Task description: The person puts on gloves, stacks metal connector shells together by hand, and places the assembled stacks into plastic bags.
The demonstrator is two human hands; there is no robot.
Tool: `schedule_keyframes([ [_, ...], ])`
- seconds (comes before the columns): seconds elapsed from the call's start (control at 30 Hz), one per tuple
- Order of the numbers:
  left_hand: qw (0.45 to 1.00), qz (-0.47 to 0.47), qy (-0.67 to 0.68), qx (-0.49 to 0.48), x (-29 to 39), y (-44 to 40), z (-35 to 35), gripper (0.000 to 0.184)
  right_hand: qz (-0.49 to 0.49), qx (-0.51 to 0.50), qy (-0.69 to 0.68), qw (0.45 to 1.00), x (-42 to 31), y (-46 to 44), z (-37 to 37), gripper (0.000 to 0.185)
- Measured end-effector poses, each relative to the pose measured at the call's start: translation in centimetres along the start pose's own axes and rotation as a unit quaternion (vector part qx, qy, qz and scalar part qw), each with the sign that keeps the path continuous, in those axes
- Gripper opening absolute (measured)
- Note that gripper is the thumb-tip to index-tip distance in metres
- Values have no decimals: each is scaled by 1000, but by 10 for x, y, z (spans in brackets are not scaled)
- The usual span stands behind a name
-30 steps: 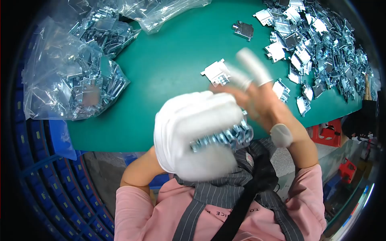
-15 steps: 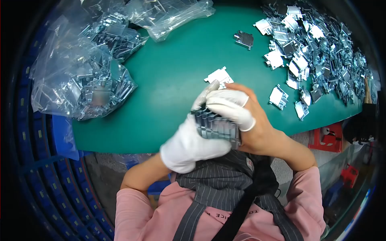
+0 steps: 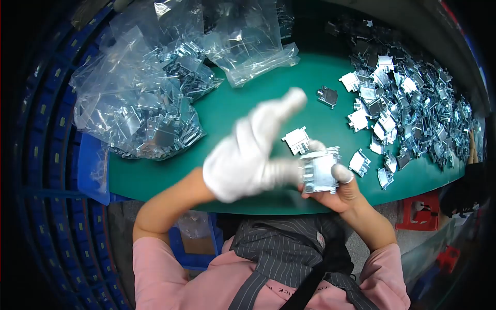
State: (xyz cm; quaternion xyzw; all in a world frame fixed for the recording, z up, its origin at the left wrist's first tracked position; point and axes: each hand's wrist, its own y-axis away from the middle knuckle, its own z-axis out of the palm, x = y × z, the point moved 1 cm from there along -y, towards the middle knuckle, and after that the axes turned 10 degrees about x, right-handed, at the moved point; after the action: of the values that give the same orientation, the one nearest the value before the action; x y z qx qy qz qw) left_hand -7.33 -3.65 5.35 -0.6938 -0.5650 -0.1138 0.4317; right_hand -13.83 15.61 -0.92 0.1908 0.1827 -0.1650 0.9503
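Over the worktop's near edge, the right hand grips a stack of metal parts, thumb folded over it. The gloved left hand is open beside it, blurred, fingers pointing toward the far edge.

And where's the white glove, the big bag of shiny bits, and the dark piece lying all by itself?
White glove [image 3: 230, 173]: head view, the wide part below the fingers.
Bag of shiny bits [image 3: 116, 95]: head view, its see-through plastic side.
Dark piece [image 3: 327, 96]: head view, middle of its flat face.
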Motion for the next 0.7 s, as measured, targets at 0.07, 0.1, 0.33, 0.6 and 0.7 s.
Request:
schedule_keyframes([
  [0.07,952,50,-290,80,-21,-28,1,68,-33,14,19,999,-11,4,3,69],
  [0.1,919,82,-376,82,-38,-39,3,63,-45,43,14,998,-13,5,7,70],
  [0.33,904,-3,-410,123,-60,-66,15,13,-36,52,26,998,-26,0,13,68],
  [0.6,963,-141,229,24,-6,-61,-13,21,-56,-22,-104,993,-56,-26,48,57],
  [0.7,883,-213,415,-52,10,-54,-31,22,-36,-39,-143,988,-65,-38,50,36],
])
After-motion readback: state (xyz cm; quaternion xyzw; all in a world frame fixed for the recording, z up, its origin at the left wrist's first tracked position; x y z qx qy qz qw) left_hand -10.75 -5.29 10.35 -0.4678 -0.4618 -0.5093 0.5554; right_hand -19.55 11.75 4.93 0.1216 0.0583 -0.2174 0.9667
